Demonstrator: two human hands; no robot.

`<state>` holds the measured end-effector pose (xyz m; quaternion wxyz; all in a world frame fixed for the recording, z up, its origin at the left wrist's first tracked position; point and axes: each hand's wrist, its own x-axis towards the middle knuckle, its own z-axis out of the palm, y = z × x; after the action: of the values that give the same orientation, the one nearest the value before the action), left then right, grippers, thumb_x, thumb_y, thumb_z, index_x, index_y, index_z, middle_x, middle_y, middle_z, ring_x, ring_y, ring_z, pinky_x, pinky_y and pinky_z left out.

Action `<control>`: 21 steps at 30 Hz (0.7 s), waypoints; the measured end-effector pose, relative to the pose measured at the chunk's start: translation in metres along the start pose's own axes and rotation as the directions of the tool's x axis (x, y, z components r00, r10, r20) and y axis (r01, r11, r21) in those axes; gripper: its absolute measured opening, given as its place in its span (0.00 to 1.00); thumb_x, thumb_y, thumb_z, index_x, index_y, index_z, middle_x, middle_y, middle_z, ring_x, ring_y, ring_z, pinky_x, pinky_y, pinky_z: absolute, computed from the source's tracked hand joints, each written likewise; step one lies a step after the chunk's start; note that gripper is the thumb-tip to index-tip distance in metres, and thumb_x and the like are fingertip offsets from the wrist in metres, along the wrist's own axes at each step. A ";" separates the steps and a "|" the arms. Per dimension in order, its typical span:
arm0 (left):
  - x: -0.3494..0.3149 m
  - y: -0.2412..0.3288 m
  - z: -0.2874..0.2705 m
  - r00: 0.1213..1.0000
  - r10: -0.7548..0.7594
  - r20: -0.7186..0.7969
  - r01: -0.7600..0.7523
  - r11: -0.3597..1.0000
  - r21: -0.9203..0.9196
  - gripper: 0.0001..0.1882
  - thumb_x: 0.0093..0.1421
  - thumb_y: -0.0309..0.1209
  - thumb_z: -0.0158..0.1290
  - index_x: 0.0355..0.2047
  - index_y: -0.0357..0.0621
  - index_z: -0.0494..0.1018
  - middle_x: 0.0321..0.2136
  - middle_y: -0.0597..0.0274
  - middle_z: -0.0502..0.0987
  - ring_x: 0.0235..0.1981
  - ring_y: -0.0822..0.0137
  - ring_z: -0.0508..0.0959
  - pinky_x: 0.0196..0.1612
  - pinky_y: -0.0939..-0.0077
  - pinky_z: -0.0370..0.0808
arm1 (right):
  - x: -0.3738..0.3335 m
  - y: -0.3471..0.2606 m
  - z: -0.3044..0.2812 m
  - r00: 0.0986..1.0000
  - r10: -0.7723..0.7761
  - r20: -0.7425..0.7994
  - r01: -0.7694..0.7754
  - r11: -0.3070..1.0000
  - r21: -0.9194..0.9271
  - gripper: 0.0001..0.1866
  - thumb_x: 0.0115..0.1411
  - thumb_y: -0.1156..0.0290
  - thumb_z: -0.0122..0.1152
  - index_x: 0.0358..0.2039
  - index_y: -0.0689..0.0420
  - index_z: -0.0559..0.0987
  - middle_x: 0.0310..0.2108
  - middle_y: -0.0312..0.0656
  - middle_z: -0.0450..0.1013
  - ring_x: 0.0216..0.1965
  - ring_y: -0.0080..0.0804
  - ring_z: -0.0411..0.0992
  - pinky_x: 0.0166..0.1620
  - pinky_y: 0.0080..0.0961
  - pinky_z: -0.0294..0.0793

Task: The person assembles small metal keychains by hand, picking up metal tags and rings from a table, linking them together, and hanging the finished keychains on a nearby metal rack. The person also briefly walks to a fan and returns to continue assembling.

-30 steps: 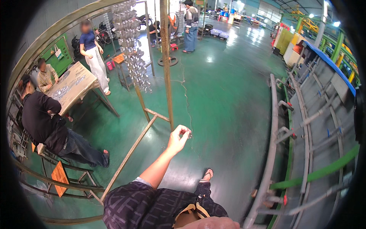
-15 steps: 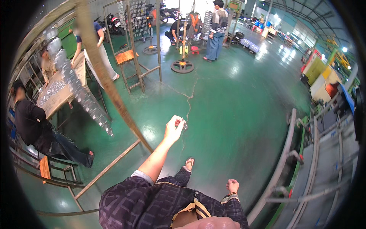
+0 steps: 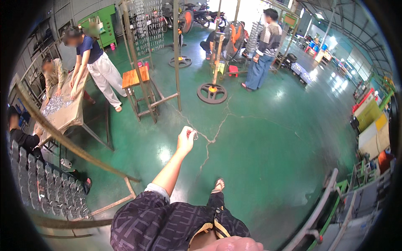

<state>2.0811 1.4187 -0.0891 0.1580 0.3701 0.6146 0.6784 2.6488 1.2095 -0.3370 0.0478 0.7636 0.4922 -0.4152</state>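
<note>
Pinched between my left hand's (image 3: 185,140) fingertips is a small clear part (image 3: 195,135), arm stretched out over the green floor (image 3: 259,159); right hand out of view.

Mount: the single view is taken from a fisheye camera worn on the head.
Direction: the lens is aimed forward and down over the patterned shirt (image 3: 167,226) at the lower edge of the frame, onto the green floor (image 3: 259,142).
Nearness: the left hand (image 3: 185,140) is seen close, at frame centre; the desk (image 3: 67,111) at the left and the standing person (image 3: 263,50) at the top are seen far off.
Distortion: straight rack bars are bent toward the dark circular rim.
Shared view: only one view is supplied.
</note>
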 end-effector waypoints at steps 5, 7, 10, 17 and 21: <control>0.169 -0.044 0.045 0.995 -0.020 -0.103 0.030 0.995 0.096 0.02 0.61 0.21 0.47 0.33 0.39 0.66 0.28 0.62 0.77 0.31 0.76 0.75 0.38 0.79 0.72 | 0.185 -0.171 -0.094 0.998 -0.065 0.003 0.065 0.998 0.027 0.10 0.52 0.69 0.62 0.32 0.60 0.78 0.21 0.43 0.75 0.23 0.31 0.75 0.25 0.31 0.73; 0.238 -0.063 0.049 0.988 0.014 -0.156 0.007 0.991 0.131 0.02 0.61 0.21 0.48 0.32 0.39 0.66 0.27 0.62 0.77 0.30 0.76 0.75 0.36 0.80 0.72 | 0.257 -0.270 -0.134 0.996 -0.093 0.019 0.089 0.984 0.156 0.10 0.53 0.69 0.61 0.34 0.61 0.78 0.21 0.42 0.75 0.23 0.30 0.75 0.24 0.29 0.73; 0.341 -0.086 0.071 0.982 0.026 -0.187 0.004 0.987 0.160 0.02 0.61 0.21 0.48 0.32 0.38 0.65 0.26 0.61 0.77 0.29 0.75 0.75 0.37 0.79 0.72 | 0.333 -0.448 -0.180 0.990 -0.134 0.034 0.110 0.911 0.398 0.11 0.54 0.70 0.61 0.36 0.62 0.77 0.20 0.41 0.75 0.22 0.29 0.74 0.23 0.26 0.73; 0.605 -0.186 0.106 0.972 0.050 -0.230 0.002 0.975 0.220 0.04 0.60 0.26 0.50 0.33 0.40 0.67 0.24 0.59 0.76 0.29 0.70 0.77 0.35 0.73 0.73 | 0.453 -0.717 -0.158 0.914 -0.406 0.012 0.360 0.824 0.438 0.13 0.54 0.68 0.62 0.37 0.63 0.77 0.23 0.41 0.75 0.19 0.29 0.73 0.20 0.26 0.71; 0.771 -0.207 0.139 0.981 0.033 -0.190 0.016 0.969 0.247 0.04 0.59 0.25 0.50 0.33 0.40 0.66 0.25 0.56 0.76 0.29 0.64 0.77 0.36 0.70 0.73 | 0.490 -0.741 -0.134 0.815 -0.542 0.206 0.578 0.785 -0.222 0.13 0.52 0.66 0.60 0.36 0.61 0.81 0.24 0.43 0.78 0.24 0.31 0.76 0.28 0.26 0.74</control>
<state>1.6070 2.0749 -0.0529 0.0475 0.3223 0.7053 0.6296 2.2244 2.0015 -0.3348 0.0595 0.5398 0.7449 -0.3876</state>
